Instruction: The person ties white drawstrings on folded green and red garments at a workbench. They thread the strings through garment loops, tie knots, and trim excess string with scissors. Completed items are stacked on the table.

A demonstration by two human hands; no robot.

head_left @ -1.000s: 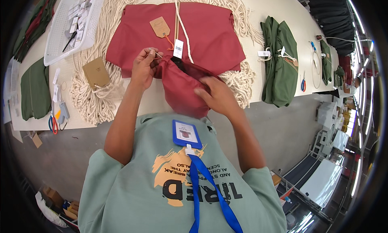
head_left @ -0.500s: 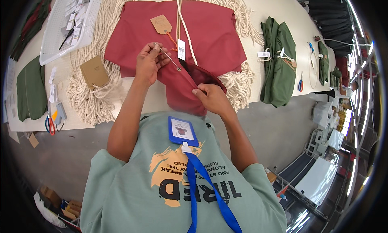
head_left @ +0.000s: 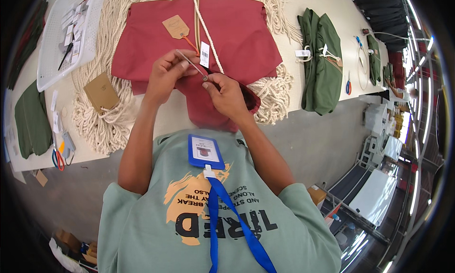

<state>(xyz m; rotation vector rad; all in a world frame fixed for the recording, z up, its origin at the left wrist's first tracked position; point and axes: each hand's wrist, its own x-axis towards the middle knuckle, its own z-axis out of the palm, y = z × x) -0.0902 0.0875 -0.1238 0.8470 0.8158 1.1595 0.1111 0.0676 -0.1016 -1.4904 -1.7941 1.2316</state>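
Observation:
A dark red cloth item (head_left: 237,29) lies on the table in front of me, one part hanging toward my body. My left hand (head_left: 164,75) pinches a thin metal rod (head_left: 189,61) between thumb and fingers. The rod slants down to a small metal eyelet (head_left: 204,77) in the cloth; whether its tip is inside cannot be made out. Beside the eyelet, my right hand (head_left: 227,95) grips the red cloth. Just beyond are a brown card tag (head_left: 176,26) on an orange loop, a white label (head_left: 204,54) and a white cord (head_left: 207,29) across the cloth.
Piles of cream rope (head_left: 102,131) lie under and around the cloth. At left are a white basket (head_left: 45,69) of small labels, a brown booklet (head_left: 101,92), scissors (head_left: 58,160) and folded green cloth (head_left: 32,121). More green cloth (head_left: 322,64) and scissors (head_left: 349,86) lie right.
My right hand has moved left and up, from the lower fold of cloth to beside the eyelet. My left hand still holds the rod, now at a changed slant.

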